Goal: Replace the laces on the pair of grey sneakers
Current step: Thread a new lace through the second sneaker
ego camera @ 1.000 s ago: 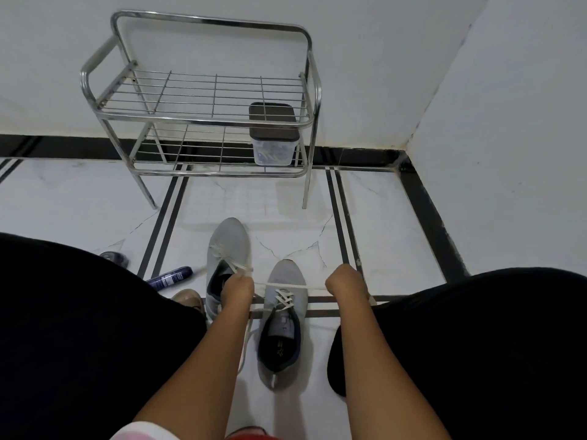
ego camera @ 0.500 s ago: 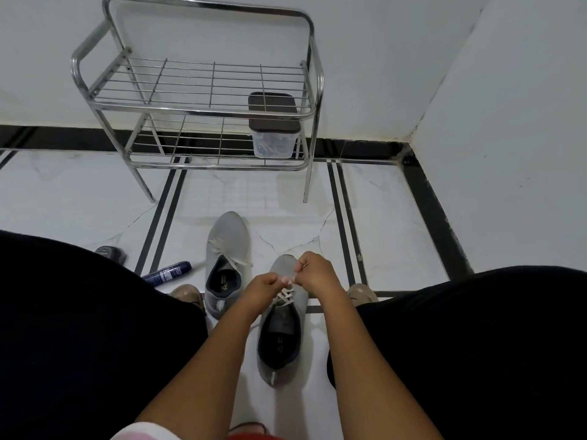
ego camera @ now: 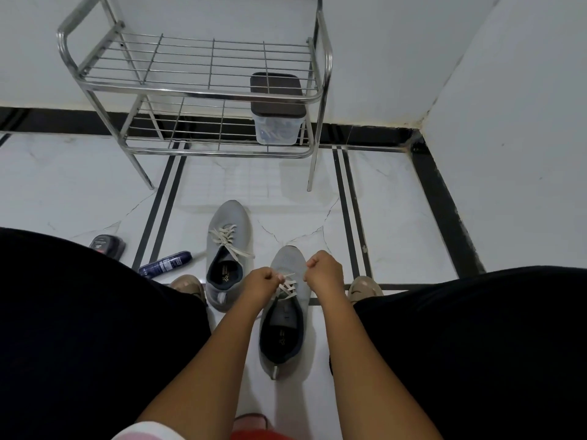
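While both fists hover over the near grey sneaker (ego camera: 283, 315), the left hand (ego camera: 261, 282) pinches a flat cream lace (ego camera: 287, 285) at the eyelets; the right hand (ego camera: 324, 271) is clenched, and whether it holds the lace cannot be told. Knit mesh upper, dark padded collar, rounded toe. The far grey sneaker (ego camera: 227, 246), laced, stands just beside it on the glossy white floor tile (ego camera: 79, 185). A chrome wire rack (ego camera: 197, 90) carries a clear tub (ego camera: 275, 122) with a dark lid. Compared with half a second ago, the hands have parted slightly; shoes unmoved.
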### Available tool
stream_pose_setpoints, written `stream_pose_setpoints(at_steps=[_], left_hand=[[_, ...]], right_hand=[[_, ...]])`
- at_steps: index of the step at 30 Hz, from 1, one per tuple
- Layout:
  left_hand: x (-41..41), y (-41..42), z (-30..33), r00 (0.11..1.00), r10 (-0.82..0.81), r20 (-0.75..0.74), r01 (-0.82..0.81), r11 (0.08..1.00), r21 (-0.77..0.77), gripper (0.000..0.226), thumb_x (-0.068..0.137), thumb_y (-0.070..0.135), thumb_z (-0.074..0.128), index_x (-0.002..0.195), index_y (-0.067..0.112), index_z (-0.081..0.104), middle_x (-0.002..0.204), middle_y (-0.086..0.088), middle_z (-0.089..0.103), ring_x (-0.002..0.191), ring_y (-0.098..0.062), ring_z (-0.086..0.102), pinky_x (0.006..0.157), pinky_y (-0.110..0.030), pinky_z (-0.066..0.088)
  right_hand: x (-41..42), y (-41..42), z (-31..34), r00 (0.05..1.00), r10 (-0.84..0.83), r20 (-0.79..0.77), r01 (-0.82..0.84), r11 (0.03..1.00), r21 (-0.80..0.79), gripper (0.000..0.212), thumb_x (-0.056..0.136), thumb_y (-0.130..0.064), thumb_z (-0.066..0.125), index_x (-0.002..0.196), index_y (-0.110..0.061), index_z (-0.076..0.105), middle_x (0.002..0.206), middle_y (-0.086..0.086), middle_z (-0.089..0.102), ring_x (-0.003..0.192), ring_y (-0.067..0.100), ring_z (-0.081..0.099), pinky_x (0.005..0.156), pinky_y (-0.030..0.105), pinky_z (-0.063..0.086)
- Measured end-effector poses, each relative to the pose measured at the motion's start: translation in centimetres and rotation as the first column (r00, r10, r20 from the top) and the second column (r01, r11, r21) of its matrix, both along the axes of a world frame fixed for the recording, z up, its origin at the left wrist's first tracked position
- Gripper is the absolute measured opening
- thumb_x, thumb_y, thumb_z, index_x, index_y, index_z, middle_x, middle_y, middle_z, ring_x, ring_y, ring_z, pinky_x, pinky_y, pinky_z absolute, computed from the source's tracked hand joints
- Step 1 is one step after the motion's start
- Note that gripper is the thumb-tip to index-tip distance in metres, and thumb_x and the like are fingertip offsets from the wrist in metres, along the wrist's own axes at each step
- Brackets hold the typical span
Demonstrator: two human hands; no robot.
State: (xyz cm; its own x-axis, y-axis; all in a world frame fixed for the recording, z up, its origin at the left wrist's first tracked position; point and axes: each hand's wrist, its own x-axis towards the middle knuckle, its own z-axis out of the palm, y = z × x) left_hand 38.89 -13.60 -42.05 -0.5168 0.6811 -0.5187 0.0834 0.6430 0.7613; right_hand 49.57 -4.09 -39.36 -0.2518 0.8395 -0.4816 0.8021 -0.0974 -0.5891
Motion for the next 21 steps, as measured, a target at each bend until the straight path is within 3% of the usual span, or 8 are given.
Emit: stream_pose_setpoints(at_steps=[4, 6, 8, 11, 15, 17, 21], left_hand=[[0.4, -0.1, -1.6, 0.999, -0.019, -0.030, 0.016, 0.994, -0.110, 0.017, 0.083, 0.025, 0.069, 0.067, 0.022, 0.064, 0.067, 0.004, 0.061, 0.076, -0.021, 0.061, 0.069, -0.027, 0.046], [0.9, -0.2, -2.5, 0.995, -0.065, -0.078, 0.051, 0.984, -0.171, 0.020, 0.075, 0.031, 0.070, 0.058, 0.029, 0.062, 0.071, 0.006, 0.066, 0.085, -0.023, 0.066, 0.082, -0.035, 0.053], [1.3, -0.3, -2.8, 0.982, -0.109, -0.157, 0.065, 0.964, -0.258, 0.018, 0.070, 0.036, 0.067, 0.053, 0.035, 0.061, 0.082, 0.007, 0.068, 0.091, -0.020, 0.064, 0.089, -0.040, 0.050], [1.9, -0.8, -3.0, 0.964, -0.134, -0.228, 0.053, 0.943, -0.330, 0.016, 0.068, 0.041, 0.066, 0.053, 0.036, 0.062, 0.102, 0.008, 0.065, 0.106, -0.021, 0.057, 0.096, -0.040, 0.042], [2.8, -0.7, -3.9, 0.931, -0.242, -0.273, 0.131, 0.919, -0.371, 0.008, 0.078, 0.040, 0.063, 0.075, 0.035, 0.069, 0.126, 0.007, 0.046, 0.127, -0.023, 0.038, 0.112, -0.045, 0.025], [3.1, -0.5, -4.0, 0.935, -0.226, -0.275, 0.121, 0.928, -0.352, 0.006, 0.078, 0.040, 0.064, 0.077, 0.037, 0.070, 0.131, 0.008, 0.043, 0.128, -0.021, 0.034, 0.113, -0.045, 0.021], [3.4, -0.4, -4.5, 0.946, -0.159, -0.284, 0.061, 0.943, -0.326, 0.011, 0.079, 0.036, 0.061, 0.080, 0.036, 0.072, 0.130, 0.007, 0.044, 0.125, -0.021, 0.036, 0.108, -0.042, 0.028]], right_hand=[[0.6, -1.1, -2.4, 0.964, 0.198, 0.177, -0.170, 0.972, -0.161, 0.005, 0.083, -0.016, 0.058, 0.086, -0.012, 0.058, 0.090, 0.010, 0.058, 0.083, 0.025, 0.055, 0.068, 0.025, 0.040], [1.4, -3.1, -4.1, 0.945, 0.267, 0.187, -0.222, 0.948, -0.228, 0.016, 0.084, -0.025, 0.064, 0.091, -0.011, 0.061, 0.094, 0.011, 0.061, 0.087, 0.025, 0.058, 0.069, 0.025, 0.041], [2.6, -4.5, -5.4, 0.973, 0.193, 0.127, -0.160, 0.959, -0.236, 0.020, 0.087, -0.020, 0.059, 0.104, -0.011, 0.065, 0.107, 0.012, 0.065, 0.099, 0.028, 0.061, 0.072, 0.024, 0.041], [3.5, -4.7, -6.2, 0.998, 0.004, 0.060, 0.013, 0.957, -0.291, 0.023, 0.087, -0.012, 0.055, 0.107, -0.013, 0.068, 0.108, 0.012, 0.068, 0.100, 0.028, 0.062, 0.074, 0.026, 0.046], [3.5, -4.2, -6.9, 0.997, -0.073, 0.021, 0.076, 0.931, -0.356, 0.025, 0.083, -0.008, 0.056, 0.103, -0.013, 0.069, 0.104, 0.014, 0.068, 0.098, 0.030, 0.063, 0.085, 0.039, 0.056], [3.5, -4.2, -7.2, 0.996, -0.087, 0.010, 0.084, 0.927, -0.366, 0.026, 0.083, -0.008, 0.056, 0.104, -0.015, 0.069, 0.103, 0.012, 0.068, 0.097, 0.029, 0.063, 0.085, 0.040, 0.056], [3.4, -4.0, -7.4, 0.996, -0.086, 0.005, 0.082, 0.928, -0.363, 0.028, 0.084, -0.007, 0.055, 0.106, -0.017, 0.068, 0.104, 0.011, 0.067, 0.099, 0.029, 0.062, 0.085, 0.036, 0.055]])
